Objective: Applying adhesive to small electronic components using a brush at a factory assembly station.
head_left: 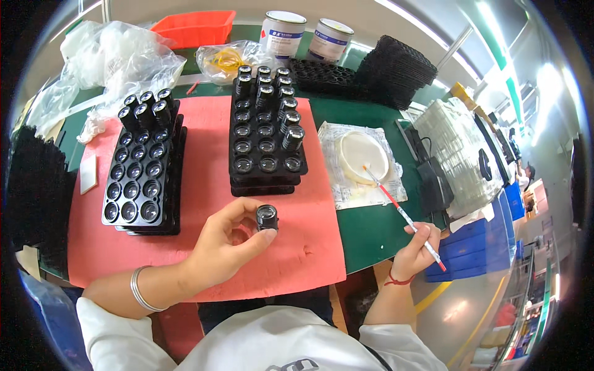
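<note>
Between the thumb and fingers of my left hand [232, 238] is a small black lens barrel [267, 216], its glass facing up, held over the pink mat [284, 263]. My right hand [419, 247] pinches a thin paintbrush [402, 210] with a white and red handle. The brush tip rests in a shallow round white dish [364, 151]. Beyond my left hand stands a stack of black trays [267, 176] with lenses in its pockets and taller barrels upright at the back and right. Another black tray stack [133, 185] at the left holds lenses, with several barrels at its far end.
Two paint-like cans [283, 34] stand at the back beside stacked empty black trays [396, 71]. A red bin [195, 28] and clear plastic bags [117, 52] lie at the back left. A white block [88, 174] sits on the mat's left. Clear trays [455, 154] are piled at the right.
</note>
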Motion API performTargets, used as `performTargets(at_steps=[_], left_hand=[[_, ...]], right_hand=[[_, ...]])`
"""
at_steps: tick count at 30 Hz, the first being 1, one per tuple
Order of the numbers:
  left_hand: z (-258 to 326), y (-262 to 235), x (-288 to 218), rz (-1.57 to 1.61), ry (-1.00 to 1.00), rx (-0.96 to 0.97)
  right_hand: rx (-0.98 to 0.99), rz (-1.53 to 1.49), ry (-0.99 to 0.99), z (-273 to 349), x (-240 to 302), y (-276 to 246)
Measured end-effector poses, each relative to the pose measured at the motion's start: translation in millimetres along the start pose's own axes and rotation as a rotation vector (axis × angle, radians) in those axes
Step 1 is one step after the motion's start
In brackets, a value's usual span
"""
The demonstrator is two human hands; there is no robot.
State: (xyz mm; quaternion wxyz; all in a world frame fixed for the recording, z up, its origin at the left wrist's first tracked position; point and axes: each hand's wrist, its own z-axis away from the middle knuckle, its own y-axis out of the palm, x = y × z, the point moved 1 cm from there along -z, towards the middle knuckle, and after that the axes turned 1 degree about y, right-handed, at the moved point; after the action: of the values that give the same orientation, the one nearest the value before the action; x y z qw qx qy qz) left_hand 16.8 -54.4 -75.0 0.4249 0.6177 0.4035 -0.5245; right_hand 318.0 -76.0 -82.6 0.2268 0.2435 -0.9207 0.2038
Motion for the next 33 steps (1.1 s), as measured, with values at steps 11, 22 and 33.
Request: performTargets(at_steps=[11, 22, 33], left_hand=[[2, -2, 3, 0.16, -0.081, -0.024], [2, -8, -13, 0.312, -0.336, -0.073], [-5, -18, -2, -0.18, -0.147, -0.03]], right_hand=[[-0.184, -0.156, 0.241, -2, 0, 8], [-0.249, -0.379, 0.237, 4, -8, 11], [0.057, -1.184, 0.446, 30, 16, 35]])
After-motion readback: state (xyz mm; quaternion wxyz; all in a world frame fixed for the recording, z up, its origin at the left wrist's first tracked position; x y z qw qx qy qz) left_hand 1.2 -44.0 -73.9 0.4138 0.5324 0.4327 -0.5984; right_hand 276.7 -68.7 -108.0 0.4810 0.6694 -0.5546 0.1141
